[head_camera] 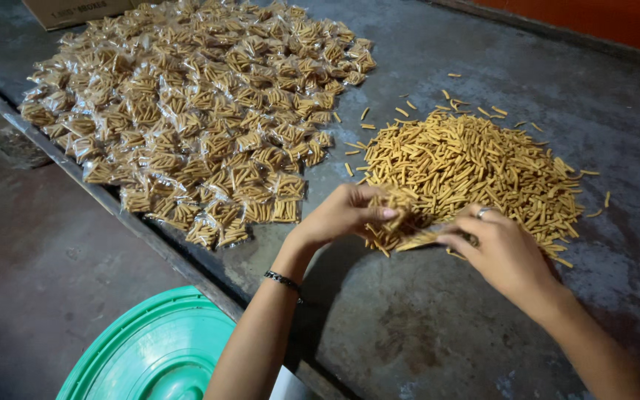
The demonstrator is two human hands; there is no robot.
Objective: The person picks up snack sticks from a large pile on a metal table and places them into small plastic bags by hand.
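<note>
Both of your hands meet at the near edge of the loose pile of snack sticks [475, 167] on the grey table [424, 326]. Your left hand [346, 213] curls, fingers pinched on a small bundle of sticks [390, 231] whose long axes run roughly left to right; your right hand [501, 252], palm down, grips its other end. Small clear square packets [194, 111] lie heaped far left, beside a brown cardboard box [75, 10]; a green round lid [153, 352] sits below.

A small food-packing workshop: a worn grey concrete worktable [438, 326] carries a loose heap of golden fried snack sticks [475, 167] at two o'clock and a spread of small clear filled plastic packets [194, 111] at eleven o'clock, a brown cardboard box [75, 10] beyond.
</note>
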